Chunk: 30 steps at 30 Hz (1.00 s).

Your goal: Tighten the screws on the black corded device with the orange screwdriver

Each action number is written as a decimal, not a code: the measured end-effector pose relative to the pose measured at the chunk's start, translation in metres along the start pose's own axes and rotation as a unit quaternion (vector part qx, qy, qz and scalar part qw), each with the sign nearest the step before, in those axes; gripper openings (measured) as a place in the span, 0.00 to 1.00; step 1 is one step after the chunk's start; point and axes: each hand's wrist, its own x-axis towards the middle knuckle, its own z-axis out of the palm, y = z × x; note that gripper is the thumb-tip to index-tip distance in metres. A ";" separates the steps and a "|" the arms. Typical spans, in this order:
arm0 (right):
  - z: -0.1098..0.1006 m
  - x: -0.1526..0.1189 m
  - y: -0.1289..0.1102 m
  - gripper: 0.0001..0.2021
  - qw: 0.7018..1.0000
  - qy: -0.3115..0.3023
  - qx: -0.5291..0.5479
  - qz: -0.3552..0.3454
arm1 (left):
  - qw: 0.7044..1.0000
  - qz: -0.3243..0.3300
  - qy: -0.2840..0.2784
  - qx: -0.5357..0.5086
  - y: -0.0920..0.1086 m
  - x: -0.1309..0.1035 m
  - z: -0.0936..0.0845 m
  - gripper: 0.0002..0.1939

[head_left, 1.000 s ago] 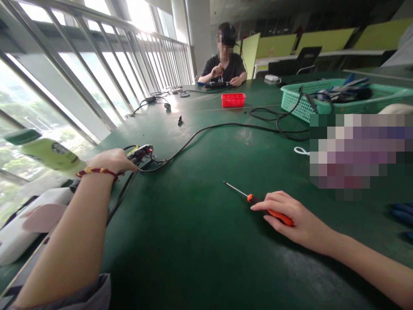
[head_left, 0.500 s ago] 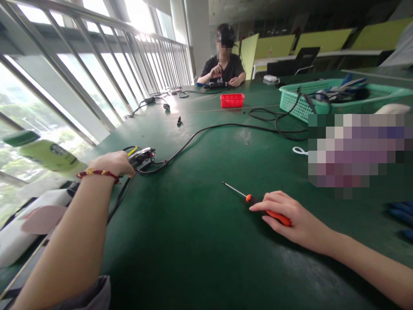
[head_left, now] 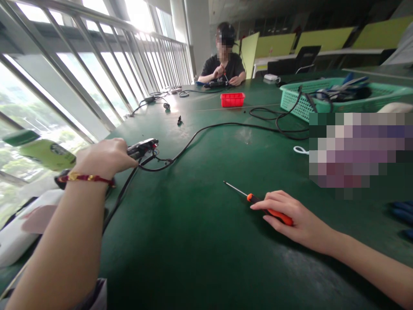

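My left hand (head_left: 105, 157), with a red and gold bracelet at the wrist, is closed around a black corded device (head_left: 142, 148) at the table's left side. Thin wires show at the device's far end, and most of its body is hidden behind my fingers. A black cord (head_left: 193, 137) runs beside it across the table. On the right, my right hand (head_left: 287, 213) lies low over the table, closed on the orange and black handle of a screwdriver (head_left: 253, 199). The screwdriver's thin metal shaft points away to the left.
A red tray (head_left: 232, 100) and a small black piece (head_left: 180, 121) are on the green table (head_left: 180, 215). A green basket (head_left: 295, 105) with tools stands right. A bottle (head_left: 45, 150) is by the railing (head_left: 106, 51). Across sits a person (head_left: 222, 64) handling a dark object.
My left hand has shifted slightly and the device has tilted up; the yellow piece by it is now hidden. My right hand and the screwdriver have hardly moved.
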 end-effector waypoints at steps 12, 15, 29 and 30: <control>-0.004 -0.008 -0.003 0.12 0.989 0.138 0.029 -0.048 | 0.931 0.359 -0.020 -0.068 0.123 -0.067 0.022 0.11; -0.006 -0.010 -0.004 0.11 0.985 0.158 0.031 -0.055 | 0.889 0.445 0.019 -0.106 0.137 -0.071 0.036 0.11; 0.001 -0.001 0.005 0.11 0.997 0.065 -0.032 0.015 | 0.926 0.293 0.210 -0.109 0.117 -0.030 0.064 0.20; 0.001 0.000 0.005 0.11 0.998 0.058 -0.032 0.009 | 0.938 0.262 0.191 -0.120 0.105 -0.021 0.062 0.20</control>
